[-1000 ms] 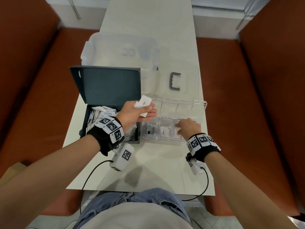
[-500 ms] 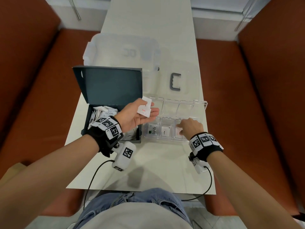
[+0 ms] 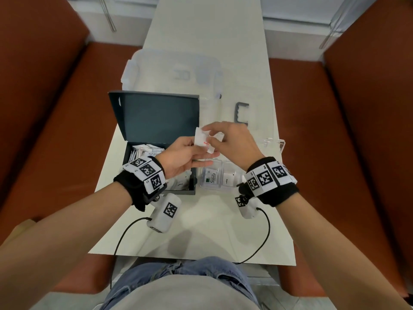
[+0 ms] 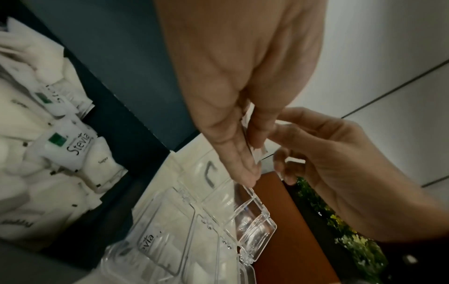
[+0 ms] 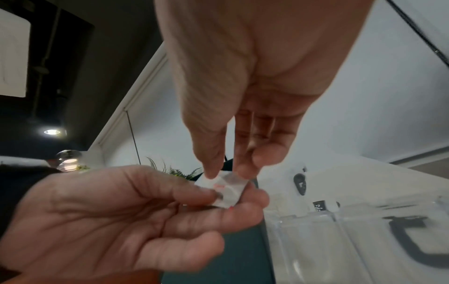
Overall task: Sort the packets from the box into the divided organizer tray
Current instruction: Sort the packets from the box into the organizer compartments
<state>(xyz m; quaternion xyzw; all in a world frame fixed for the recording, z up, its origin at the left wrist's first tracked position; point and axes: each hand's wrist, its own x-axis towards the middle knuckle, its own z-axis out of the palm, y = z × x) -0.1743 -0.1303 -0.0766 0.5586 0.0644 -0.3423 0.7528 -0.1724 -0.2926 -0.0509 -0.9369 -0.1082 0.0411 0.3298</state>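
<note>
Both hands meet above the gap between the dark box [image 3: 156, 139] and the clear organizer tray [image 3: 273, 143], sharing one small white packet [image 3: 202, 139] with red print. The left hand [image 3: 185, 156] lies palm up, its thumb and fingers pinching the packet's lower end; the right hand [image 3: 230, 140] comes in from the tray side and nips the upper edge between thumb and forefinger. In the right wrist view the two grips sit close together on the packet [image 5: 224, 189], so this looks like a handover, or perhaps a peeling apart of two stuck sachets; the blur there leaves that open.

To do this well, the right hand should have a firm pinch before the left lets go, and the left should loosen cleanly, not tug, since thin paper tears or creases easily. Reading the red label first would help, because the near compartments already hold a Stevia packet [image 3: 212, 177] and a plain white one [image 3: 228, 179], and this one likely wants a cell of its own. The far row of cells appears bare in the left wrist view. The drop should go straight down, inside the partition walls, so the packet lands flat.

Many more packets remain heaped in the box, so the sorting is at an early stage. Behind it on the pale surface [image 3: 201, 231] stand a frosted plastic container [image 3: 169, 72] and a grey clip [image 3: 241, 113].
</note>
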